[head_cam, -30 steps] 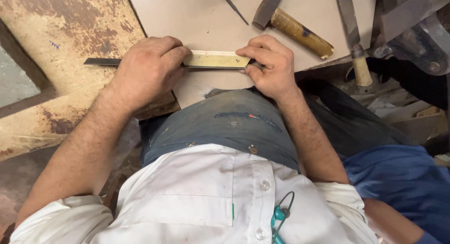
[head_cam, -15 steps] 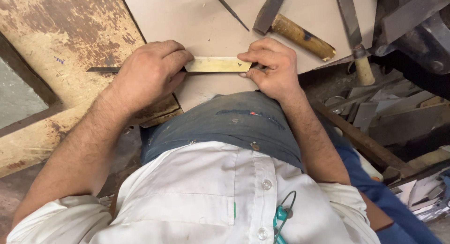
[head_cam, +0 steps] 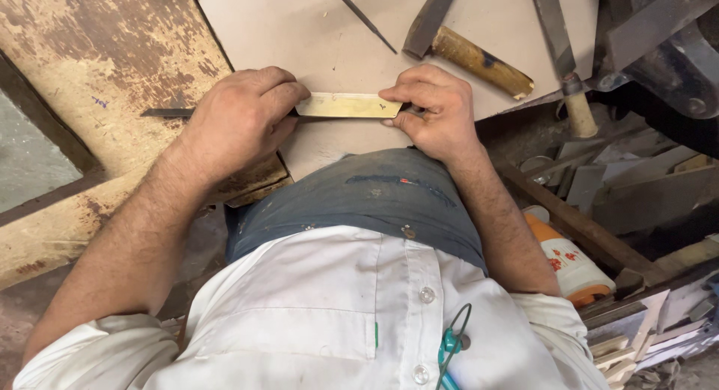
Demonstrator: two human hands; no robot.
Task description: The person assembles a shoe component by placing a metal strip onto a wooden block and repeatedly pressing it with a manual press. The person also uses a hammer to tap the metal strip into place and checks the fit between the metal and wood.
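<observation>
Brass strip (head_cam: 349,105) pinched by L hand (head_cam: 241,120) + R hand (head_cam: 437,109) | ends hidden | dark tool (head_cam: 166,112) tip under L

the left hand (head_cam: 240,120) covers one end of a pale brass-coloured strip (head_cam: 348,105), and where strip meets the dark file tang (head_cam: 166,113) cannot be seen. the right hand (head_cam: 434,109) hides the strip's other end. the top edge cuts off the blade of a wooden-handled tool (head_cam: 479,60), a thin dark rod (head_cam: 363,19) and a second blade (head_cam: 554,30). an orange-and-white can (head_cam: 569,262) is partly behind the forearm; its pattern is too small to make out.
</observation>
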